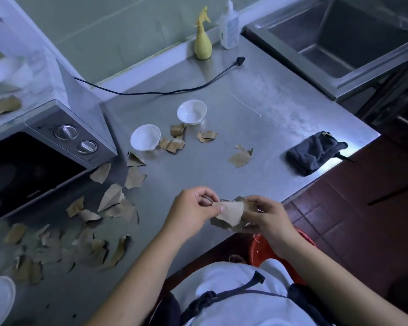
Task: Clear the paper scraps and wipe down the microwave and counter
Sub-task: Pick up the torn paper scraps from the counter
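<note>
Steel counter [280, 109], centre of frame. Left: microwave [45, 156]. Centre: upper white bowl [191, 112] and lower white bowl [145, 137], both upright and apart. Torn brown paper scraps [174, 142] lie beside them, with more strewn toward lower left. Right edge: bunched dark grey cloth [313, 152]. Upper centre, by the wall: yellow spray bottle [202, 41], white pump bottle [230, 27]. Along the back: black cable [174, 91] with plug. Thin white strip [244, 103] nearby.
</note>
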The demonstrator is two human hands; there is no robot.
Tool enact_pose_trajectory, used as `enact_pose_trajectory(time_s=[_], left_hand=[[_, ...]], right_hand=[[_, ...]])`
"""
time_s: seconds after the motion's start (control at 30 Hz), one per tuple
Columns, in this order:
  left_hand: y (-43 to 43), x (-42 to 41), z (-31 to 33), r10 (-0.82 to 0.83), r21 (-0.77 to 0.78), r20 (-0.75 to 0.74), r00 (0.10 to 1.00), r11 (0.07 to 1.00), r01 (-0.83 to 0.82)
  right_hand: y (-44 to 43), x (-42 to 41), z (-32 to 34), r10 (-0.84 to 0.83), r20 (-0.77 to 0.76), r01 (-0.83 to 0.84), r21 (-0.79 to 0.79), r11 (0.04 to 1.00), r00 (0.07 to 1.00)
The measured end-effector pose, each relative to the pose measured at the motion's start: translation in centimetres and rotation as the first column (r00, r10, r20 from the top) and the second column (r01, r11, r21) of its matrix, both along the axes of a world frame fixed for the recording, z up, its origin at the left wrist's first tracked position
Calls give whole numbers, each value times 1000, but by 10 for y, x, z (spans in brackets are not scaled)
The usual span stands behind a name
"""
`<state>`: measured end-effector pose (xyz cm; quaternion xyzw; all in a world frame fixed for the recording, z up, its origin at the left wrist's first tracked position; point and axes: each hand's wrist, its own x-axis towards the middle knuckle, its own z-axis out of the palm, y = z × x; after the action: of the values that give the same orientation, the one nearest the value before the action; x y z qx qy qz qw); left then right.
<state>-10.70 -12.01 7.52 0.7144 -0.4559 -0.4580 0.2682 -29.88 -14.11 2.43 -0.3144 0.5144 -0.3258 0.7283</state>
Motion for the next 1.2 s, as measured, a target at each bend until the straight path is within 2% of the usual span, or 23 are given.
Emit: enact_pose_trajectory(time_s=[0.23, 0.3, 0.37, 0.47, 0.53, 0.7, 0.83, 1.0, 1.1, 1.2], left_hand=[[7, 0, -10, 1, -106, 273, 962, 994, 29], [9, 1, -10, -11, -112, 305, 952, 993, 48], [11, 3, -9, -28, -68, 239, 971, 997, 46], [16, 5, -7, -32, 48, -32, 999, 998, 33], [21, 6, -9, 14, 65, -141, 990, 998, -5], [26, 10, -13, 89, 36, -178, 980, 996, -84], [23, 6, -17, 37, 20, -210, 977, 999, -33], [7, 1, -32, 55, 59, -401, 914, 998, -34], [-19, 6, -59, 145, 105, -310, 940, 987, -118], [-52, 8, -92, 113, 139, -99, 989, 985, -99]], right_hand=[[2, -2, 1, 41, 74, -39, -31, 999, 996], [3, -2, 1, 70, 72, -67, -49, 997, 995], [4, -2, 1, 112, 78, -107, -68, 992, 991], [6, -3, 1, 166, 94, -160, -76, 984, 982], [5, -3, 1, 204, 117, -197, -67, 978, 972], [4, 2, 5, 235, 146, -231, -46, 972, 961], [8, 1, 5, 180, 86, -174, -72, 982, 980], [11, -16, 6, 79, 82, -76, -43, 996, 994], [11, -35, 4, -23, 52, 25, -27, 999, 998], [15, -57, 4, -142, 34, 142, -11, 990, 989]])
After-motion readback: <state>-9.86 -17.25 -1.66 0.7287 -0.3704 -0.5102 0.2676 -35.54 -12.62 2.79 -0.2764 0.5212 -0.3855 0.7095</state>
